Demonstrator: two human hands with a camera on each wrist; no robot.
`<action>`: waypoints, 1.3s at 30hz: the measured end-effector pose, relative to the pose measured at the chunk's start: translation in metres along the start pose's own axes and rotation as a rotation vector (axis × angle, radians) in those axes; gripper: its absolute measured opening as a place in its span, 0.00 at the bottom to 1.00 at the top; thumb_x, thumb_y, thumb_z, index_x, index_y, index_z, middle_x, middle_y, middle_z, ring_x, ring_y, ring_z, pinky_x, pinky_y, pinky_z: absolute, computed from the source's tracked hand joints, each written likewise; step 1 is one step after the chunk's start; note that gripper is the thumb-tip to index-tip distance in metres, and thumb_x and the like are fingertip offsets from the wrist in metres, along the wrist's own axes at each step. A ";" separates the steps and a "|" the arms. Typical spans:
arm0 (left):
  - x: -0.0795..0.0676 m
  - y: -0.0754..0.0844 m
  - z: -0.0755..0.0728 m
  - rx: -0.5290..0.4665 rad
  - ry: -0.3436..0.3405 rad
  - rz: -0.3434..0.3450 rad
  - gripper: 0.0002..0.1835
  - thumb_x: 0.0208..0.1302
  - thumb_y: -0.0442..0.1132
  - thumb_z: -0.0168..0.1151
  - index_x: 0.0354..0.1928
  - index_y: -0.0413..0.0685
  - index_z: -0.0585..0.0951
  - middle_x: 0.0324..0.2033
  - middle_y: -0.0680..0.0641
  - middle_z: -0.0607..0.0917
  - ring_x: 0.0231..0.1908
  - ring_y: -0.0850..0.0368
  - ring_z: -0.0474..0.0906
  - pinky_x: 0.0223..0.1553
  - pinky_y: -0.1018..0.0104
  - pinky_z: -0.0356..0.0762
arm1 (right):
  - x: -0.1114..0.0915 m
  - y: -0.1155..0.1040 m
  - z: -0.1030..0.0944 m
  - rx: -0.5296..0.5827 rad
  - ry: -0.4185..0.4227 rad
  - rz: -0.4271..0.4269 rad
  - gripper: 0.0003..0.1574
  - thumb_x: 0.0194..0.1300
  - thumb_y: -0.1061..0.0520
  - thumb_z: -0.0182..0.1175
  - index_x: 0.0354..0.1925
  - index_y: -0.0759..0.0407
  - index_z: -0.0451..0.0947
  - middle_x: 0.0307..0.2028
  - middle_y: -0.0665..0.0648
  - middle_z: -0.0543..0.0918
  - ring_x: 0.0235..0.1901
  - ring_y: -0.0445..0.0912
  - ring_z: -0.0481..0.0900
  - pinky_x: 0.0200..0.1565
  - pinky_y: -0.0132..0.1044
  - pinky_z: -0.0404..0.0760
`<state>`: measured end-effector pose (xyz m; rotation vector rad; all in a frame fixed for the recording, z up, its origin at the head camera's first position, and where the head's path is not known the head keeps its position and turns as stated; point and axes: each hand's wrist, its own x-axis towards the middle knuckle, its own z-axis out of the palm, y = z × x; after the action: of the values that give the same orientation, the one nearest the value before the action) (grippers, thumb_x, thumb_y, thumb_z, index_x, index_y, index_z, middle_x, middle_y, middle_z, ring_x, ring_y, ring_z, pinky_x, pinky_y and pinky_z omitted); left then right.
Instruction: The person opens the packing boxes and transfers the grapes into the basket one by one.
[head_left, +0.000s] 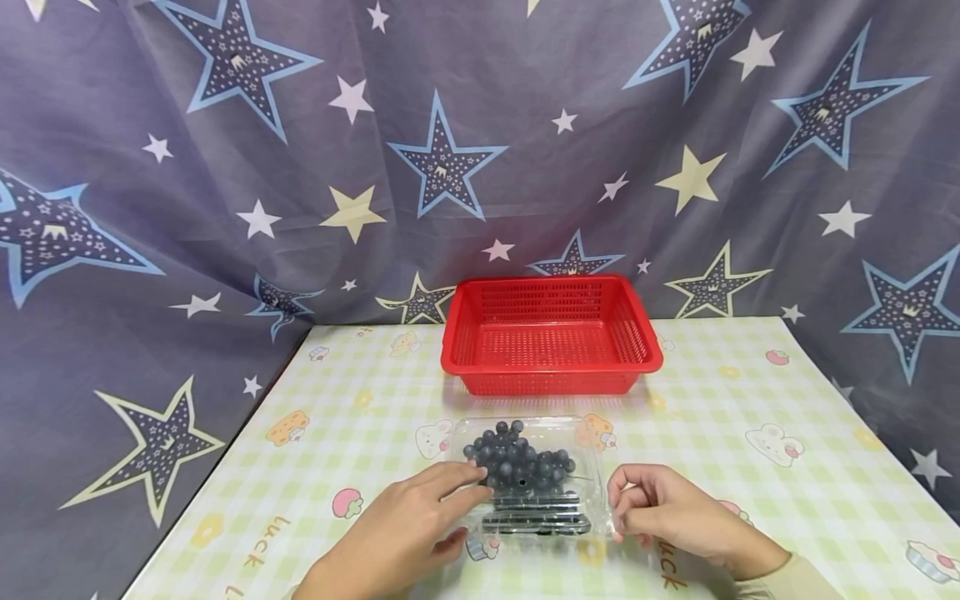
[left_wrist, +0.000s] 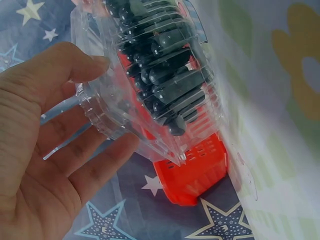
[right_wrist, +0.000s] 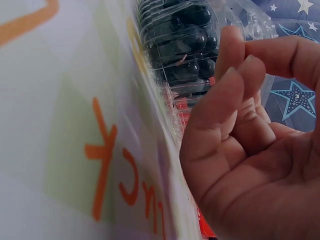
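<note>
A clear plastic clamshell box point(head_left: 592, 483) lies on the table in front of me, with a bunch of dark grapes point(head_left: 510, 454) inside. At the box's near left side is my left hand point(head_left: 420, 521), its fingers spread and fairly straight. In the left wrist view its thumb point(left_wrist: 90, 67) touches the clear lid point(left_wrist: 100, 107), while the other fingers reach along the lid's far side. My right hand point(head_left: 667, 508) is at the right edge, fingers curled and thumb meeting fingertips. It appears to pinch the rim there; the exact contact is hidden in the right wrist view.
Behind the box stands a red perforated plastic basket point(head_left: 551, 383), near the table's back edge. A checked, cartoon-print cloth point(head_left: 360, 450) covers the table. A dark curtain with stars point(head_left: 300, 167) hangs behind and at the sides.
</note>
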<state>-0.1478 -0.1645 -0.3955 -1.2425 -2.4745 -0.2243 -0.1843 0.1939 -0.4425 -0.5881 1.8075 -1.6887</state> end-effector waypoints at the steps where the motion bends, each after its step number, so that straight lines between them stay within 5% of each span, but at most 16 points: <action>1: 0.000 0.000 0.000 0.000 0.000 0.001 0.28 0.48 0.41 0.72 0.55 0.58 0.77 0.59 0.55 0.75 0.60 0.59 0.72 0.52 0.62 0.77 | 0.000 0.000 0.000 0.002 -0.001 -0.001 0.11 0.59 0.71 0.52 0.41 0.74 0.65 0.26 0.65 0.81 0.20 0.42 0.71 0.23 0.33 0.75; 39: 0.005 0.003 0.001 0.091 0.019 0.088 0.27 0.42 0.35 0.67 0.51 0.52 0.78 0.51 0.52 0.79 0.52 0.56 0.75 0.51 0.65 0.77 | 0.000 -0.002 0.004 -0.046 0.028 0.010 0.13 0.57 0.71 0.53 0.42 0.73 0.67 0.25 0.59 0.81 0.20 0.41 0.73 0.22 0.31 0.71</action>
<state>-0.1486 -0.1588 -0.3946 -1.3013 -2.3794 -0.0985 -0.1819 0.1909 -0.4407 -0.5764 1.8704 -1.6607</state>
